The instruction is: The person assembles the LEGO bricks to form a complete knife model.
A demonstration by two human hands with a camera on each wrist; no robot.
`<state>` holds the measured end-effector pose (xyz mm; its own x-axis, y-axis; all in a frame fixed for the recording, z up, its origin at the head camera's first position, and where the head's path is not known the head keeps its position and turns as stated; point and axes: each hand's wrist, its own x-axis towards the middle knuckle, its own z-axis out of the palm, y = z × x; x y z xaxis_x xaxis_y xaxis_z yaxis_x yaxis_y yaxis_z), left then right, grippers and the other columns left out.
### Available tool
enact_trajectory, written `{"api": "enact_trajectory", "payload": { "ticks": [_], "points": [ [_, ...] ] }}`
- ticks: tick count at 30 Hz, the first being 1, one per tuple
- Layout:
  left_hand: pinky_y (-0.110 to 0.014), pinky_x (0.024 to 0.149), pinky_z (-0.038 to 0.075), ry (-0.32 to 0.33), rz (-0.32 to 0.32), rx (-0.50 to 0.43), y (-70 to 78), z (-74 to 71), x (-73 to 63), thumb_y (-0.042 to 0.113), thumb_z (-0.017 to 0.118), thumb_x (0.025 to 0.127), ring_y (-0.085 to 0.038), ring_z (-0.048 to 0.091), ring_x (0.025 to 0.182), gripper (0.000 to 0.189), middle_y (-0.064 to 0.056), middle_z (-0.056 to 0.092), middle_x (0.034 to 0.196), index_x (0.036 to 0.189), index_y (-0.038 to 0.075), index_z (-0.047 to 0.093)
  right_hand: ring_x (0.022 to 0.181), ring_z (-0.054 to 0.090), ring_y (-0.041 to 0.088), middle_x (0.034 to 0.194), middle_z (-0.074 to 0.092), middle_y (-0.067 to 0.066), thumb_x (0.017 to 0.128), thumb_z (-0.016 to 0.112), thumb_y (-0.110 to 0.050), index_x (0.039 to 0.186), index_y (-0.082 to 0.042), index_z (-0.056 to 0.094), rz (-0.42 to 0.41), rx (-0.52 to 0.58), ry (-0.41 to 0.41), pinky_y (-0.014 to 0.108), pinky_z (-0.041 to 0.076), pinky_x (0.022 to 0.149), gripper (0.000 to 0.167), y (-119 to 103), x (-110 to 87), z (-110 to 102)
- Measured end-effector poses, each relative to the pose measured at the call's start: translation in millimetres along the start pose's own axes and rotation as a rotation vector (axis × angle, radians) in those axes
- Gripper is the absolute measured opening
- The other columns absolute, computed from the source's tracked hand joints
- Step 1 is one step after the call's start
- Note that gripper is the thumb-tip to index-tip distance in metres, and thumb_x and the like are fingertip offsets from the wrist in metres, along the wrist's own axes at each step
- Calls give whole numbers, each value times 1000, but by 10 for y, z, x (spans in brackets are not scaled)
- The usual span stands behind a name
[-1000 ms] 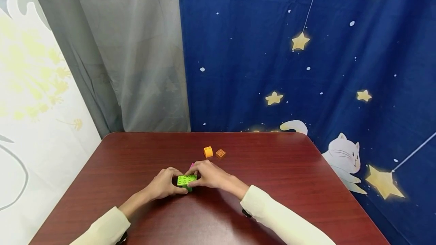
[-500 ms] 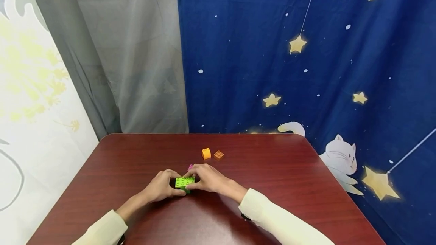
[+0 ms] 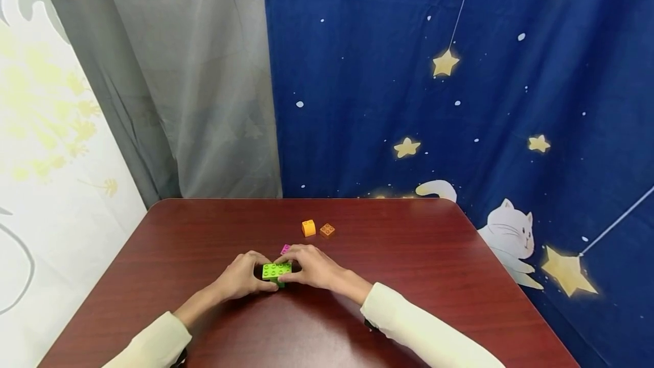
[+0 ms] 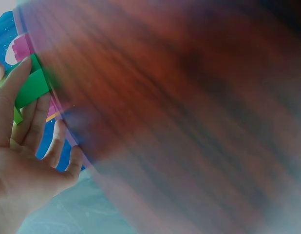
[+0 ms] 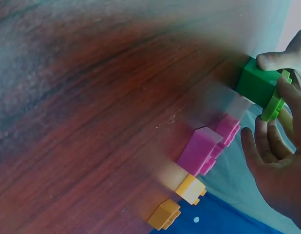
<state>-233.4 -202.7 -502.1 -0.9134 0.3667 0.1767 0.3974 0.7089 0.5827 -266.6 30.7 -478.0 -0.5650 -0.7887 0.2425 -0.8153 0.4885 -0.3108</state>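
A light green studded brick (image 3: 273, 270) sits on top of a dark green block (image 5: 256, 84), near the middle of the table. From the left, my left hand (image 3: 239, 278) grips the dark green block, its thumb on the near side and fingers on the far side. My right hand (image 3: 314, 267) pinches the light green brick between thumb and fingers from the right. In the right wrist view the brick is edge-on, partly covered by the right thumb. Just behind the hands, pink bricks (image 5: 199, 151) stand on the table, mostly hidden by the right hand in the head view.
Farther back on the dark red wooden table (image 3: 409, 277) are a yellow brick with a curved side (image 3: 309, 228) and an orange brick with studs (image 3: 327, 230). Behind the table's far edge hang a grey curtain (image 3: 225, 101) and a blue star-patterned curtain (image 3: 357, 72).
The head view has shifted slightly. Both hands keep their hold on the green pieces, which stay in about the same place on the table.
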Motion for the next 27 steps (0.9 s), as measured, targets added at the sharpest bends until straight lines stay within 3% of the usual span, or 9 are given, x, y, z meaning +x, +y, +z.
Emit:
{"api": "enact_trajectory", "payload": {
  "ticks": [12,20,27],
  "points": [
    [-34,83,51,-6,5,11,-5,5,6,41,95,72,-14,62,100,35,16,71,94,96,22,78,95,63,4,110,68,-6,92,81,-38,122,-18,75,-51,28,12,11,47,85,36,-9,-31,-45],
    [-34,81,51,-14,-4,21,-2,-8,11,41,95,72,-13,60,96,36,17,70,92,97,21,79,99,67,2,114,70,-6,93,80,-37,124,-19,75,1,78,-2,15,52,86,36,56,-89,-106],
    [-35,80,51,-7,47,21,25,-27,-14,39,95,73,-11,60,91,33,18,69,89,96,21,79,99,69,11,113,73,1,93,81,-35,124,-14,75,32,88,16,21,55,85,39,177,-214,-225]
  ]
}}
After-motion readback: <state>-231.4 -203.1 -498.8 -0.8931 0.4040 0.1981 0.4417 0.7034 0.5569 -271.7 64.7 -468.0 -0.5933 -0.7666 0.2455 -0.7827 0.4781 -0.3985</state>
